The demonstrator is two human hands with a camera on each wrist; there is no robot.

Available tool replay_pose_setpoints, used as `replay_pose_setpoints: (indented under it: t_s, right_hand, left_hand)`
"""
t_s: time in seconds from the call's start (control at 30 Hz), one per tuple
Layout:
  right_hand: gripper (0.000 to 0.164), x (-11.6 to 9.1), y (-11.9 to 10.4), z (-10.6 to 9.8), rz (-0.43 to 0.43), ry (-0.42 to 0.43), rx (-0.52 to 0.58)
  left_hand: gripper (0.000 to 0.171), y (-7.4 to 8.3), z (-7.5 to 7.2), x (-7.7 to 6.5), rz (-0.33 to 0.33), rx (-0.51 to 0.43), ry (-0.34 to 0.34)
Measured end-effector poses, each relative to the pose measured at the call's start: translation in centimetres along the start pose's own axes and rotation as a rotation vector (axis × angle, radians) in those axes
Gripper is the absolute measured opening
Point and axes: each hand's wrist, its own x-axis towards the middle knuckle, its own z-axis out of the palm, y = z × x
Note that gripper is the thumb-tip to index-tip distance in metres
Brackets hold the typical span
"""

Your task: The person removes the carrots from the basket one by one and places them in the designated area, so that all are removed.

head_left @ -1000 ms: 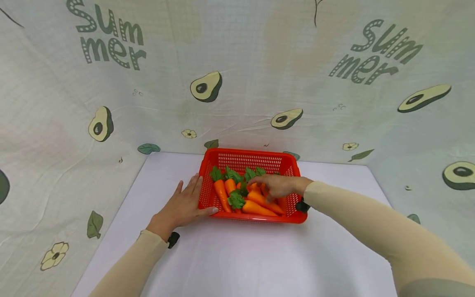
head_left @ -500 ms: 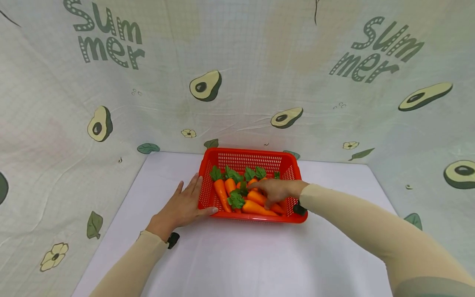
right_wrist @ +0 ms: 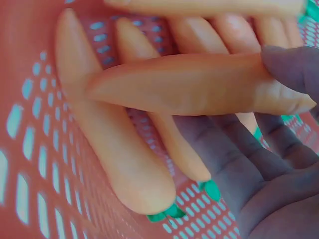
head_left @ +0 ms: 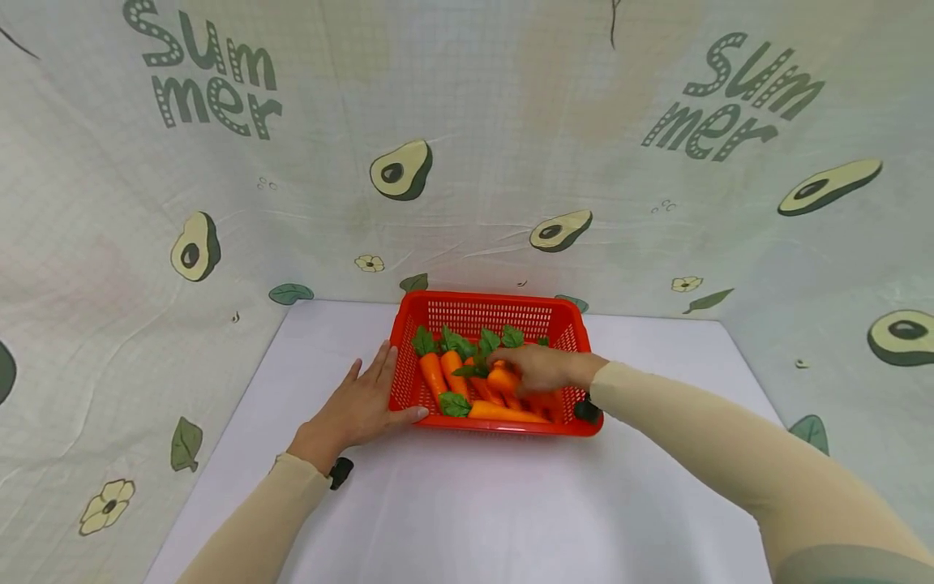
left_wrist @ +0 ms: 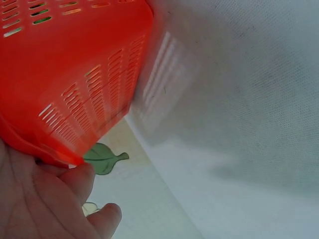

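A red slotted plastic basket (head_left: 481,425) holds several orange carrots with green leafy tops. My left hand (head_left: 357,403) rests at its left rim, fingers straight and thumb along the front corner; the left wrist view has the fingers (left_wrist: 77,181) against the basket's rim. Inside the basket, my right hand (head_left: 537,367) grips a carrot (right_wrist: 184,84), thumb on one side and fingers on the other, raised over the others. One carrot (head_left: 503,411) lies along the front wall. Toward the left, another carrot (head_left: 433,375) points forward. The right hand hides part of the basket's right side.
The basket stands on a white tabletop (head_left: 467,503), close to its back edge. Pale cloth (head_left: 467,186) printed with avocados, leaves and lettering hangs behind and on both sides. In the right wrist view, more carrots (right_wrist: 117,154) lie beside the slotted wall.
The right hand has taken hold of a carrot that lay among the others and lifted it slightly. The carrot at the front has shifted a little left. The left hand has stayed put.
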Motion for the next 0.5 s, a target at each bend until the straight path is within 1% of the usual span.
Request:
replay_pose_setpoints:
  t_s: [0.17, 0.27, 0.37, 0.5]
  right_hand:
    - [0.065, -0.5, 0.4, -1.2, 0.005, 0.102, 0.074]
    - [0.064, -0.9, 0.5, -1.6, -0.008, 0.154, 0.123]
    - [0.063, -1.5, 0.6, -1.8, -0.007, 0.193, 0.189]
    - [0.065, -2.1, 0.8, -1.9, 0.009, 0.221, 0.262]
  left_hand:
    - [0.127, 0.1, -0.1, 0.0, -0.011, -0.009, -0.008]
    - [0.126, 0.2, -0.1, 0.0, -0.008, -0.009, -0.007]
    - [0.126, 0.2, 0.0, 0.0, -0.005, -0.015, -0.004]
    - [0.127, 0.2, 0.0, -0.1, 0.0, -0.031, 0.005]
